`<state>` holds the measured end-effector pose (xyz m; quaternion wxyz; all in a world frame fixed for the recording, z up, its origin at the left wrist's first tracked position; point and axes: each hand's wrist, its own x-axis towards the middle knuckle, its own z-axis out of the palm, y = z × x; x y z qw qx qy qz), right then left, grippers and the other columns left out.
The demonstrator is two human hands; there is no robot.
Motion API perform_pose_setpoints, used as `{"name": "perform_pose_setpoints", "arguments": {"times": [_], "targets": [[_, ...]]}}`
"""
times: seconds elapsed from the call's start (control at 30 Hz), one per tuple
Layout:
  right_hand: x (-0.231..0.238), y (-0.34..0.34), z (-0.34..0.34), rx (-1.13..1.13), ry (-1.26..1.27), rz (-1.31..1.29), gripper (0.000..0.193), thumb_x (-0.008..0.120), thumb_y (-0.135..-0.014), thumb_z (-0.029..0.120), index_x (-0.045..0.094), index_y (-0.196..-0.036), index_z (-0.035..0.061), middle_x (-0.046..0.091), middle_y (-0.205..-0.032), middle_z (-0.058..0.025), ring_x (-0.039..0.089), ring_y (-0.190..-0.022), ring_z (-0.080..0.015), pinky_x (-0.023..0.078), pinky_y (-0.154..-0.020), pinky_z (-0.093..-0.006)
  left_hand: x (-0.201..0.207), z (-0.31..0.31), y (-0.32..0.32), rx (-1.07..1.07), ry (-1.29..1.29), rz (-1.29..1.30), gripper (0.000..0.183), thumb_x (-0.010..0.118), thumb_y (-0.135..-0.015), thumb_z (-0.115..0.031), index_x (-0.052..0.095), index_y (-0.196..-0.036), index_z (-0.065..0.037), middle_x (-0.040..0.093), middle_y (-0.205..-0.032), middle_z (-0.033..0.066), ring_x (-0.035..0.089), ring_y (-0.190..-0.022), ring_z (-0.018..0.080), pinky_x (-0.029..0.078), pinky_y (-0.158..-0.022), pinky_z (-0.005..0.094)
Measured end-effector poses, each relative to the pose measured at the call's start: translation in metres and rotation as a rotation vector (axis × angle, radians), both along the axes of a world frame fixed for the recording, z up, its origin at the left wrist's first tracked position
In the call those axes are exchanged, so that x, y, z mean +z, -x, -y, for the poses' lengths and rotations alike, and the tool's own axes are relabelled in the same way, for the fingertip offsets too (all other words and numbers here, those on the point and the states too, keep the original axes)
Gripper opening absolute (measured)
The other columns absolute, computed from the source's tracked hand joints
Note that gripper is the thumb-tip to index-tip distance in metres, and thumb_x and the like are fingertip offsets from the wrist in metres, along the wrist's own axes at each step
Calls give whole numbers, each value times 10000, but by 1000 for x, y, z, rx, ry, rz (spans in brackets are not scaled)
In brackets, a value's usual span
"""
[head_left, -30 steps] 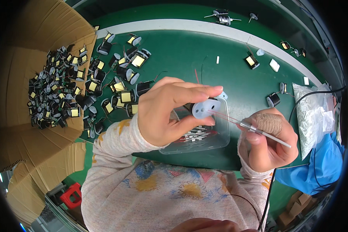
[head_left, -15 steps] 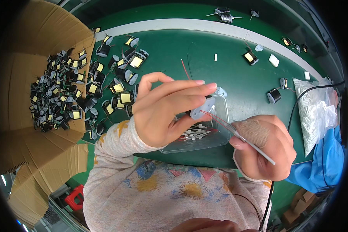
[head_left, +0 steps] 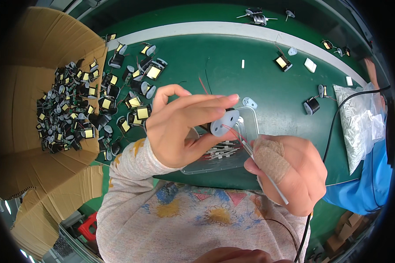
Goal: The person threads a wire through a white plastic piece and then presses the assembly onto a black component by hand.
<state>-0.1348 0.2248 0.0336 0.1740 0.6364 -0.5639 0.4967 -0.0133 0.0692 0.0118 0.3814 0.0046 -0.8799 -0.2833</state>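
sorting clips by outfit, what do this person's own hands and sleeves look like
The left hand is bare, its pale, speckled sleeve marked with mustard-yellow patches. The right hand is bare too, except for a tan, cloth-like wrap around one finger.

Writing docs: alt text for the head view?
Left hand holds a black part with a pale cap; right hand pinches a thin rod, red wires between. A clear tray lies beneath, a cardboard box of parts at left.
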Motion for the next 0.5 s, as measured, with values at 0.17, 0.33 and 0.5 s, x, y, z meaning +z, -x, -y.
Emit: {"name": "perform_pose_setpoints", "arguments": {"times": [0.17,0.33,0.5], "targets": [[5,0,1,14,17,-15,468,767,-412,7,594,-837,-86,628,-709,-163,621,-594,-271,518,-497,-300,2,1,-6,-85,-21,110,611,823,-626,-135,411,-1075,-101,641,-1058,180,643,-902,206,314,-848,362],[4,2,-1,49,-11,-2,467,769,-415,2,602,-843,-85,629,-723,-160,619,-603,-268,511,-499,-298,0,-1,0,-5,-19,-36,435,813,-620,-151,532,-941,-70,679,-1003,74,667,-791,151,379,-710,281],[12,4,-5,52,-117,52,426,775,-459,-16,611,-849,-69,632,-742,-152,609,-628,-260,488,-513,-289,1,-1,-1,-20,-32,-50,427,806,-626,-147,536,-947,-72,678,-1004,81,668,-824,170,380,-743,300]]}}
